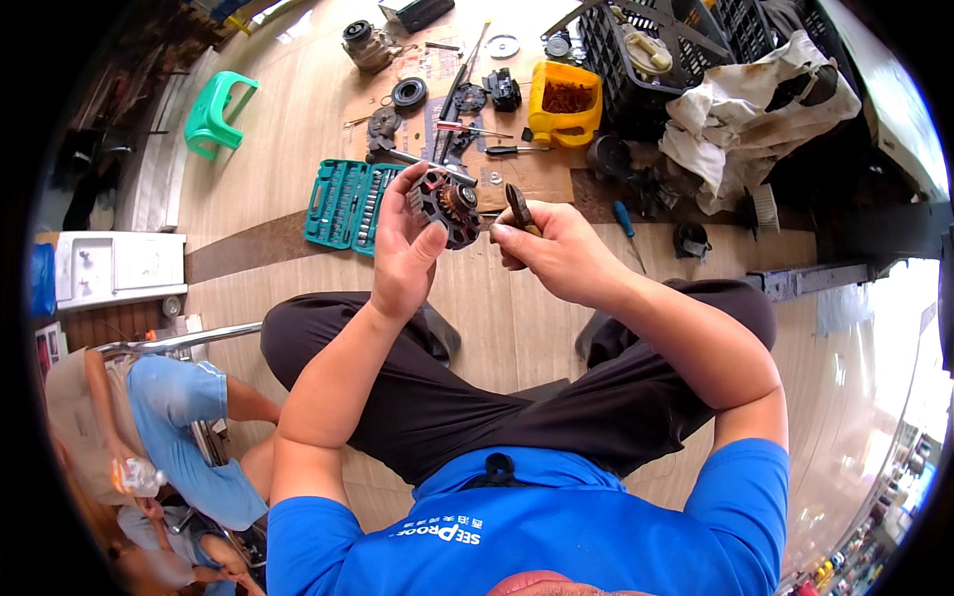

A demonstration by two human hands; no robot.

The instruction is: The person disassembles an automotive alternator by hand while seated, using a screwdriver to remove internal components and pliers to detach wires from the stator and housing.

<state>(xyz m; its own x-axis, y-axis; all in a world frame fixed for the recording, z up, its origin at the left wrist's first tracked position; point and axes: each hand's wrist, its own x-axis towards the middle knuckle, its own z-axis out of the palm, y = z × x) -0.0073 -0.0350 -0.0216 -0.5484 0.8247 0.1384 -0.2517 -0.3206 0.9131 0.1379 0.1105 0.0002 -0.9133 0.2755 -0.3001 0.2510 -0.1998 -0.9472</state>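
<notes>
My left hand (402, 260) holds up a round, slotted alternator part (449, 207) with copper-coloured insides, thumb on its near edge and fingers behind. Just right of it, my right hand (561, 248) is closed around dark-jawed pliers (516, 204), whose jaws point up and away from me. A thin rod shows between the pliers and the alternator part; whether it touches either I cannot tell. Beyond my left hand lies an open teal socket set (338, 204). Past both hands, a screwdriver with a dark handle (502, 150) rests on cardboard.
A yellow cut-open jug (566, 127) holds small rusty pieces. Around it are a black pulley (408, 94), a black crate (636, 94) and a pale cloth (740, 134). A blue-handled screwdriver (624, 221) lies to the right, a green stool (211, 117) far left. People sit at lower left.
</notes>
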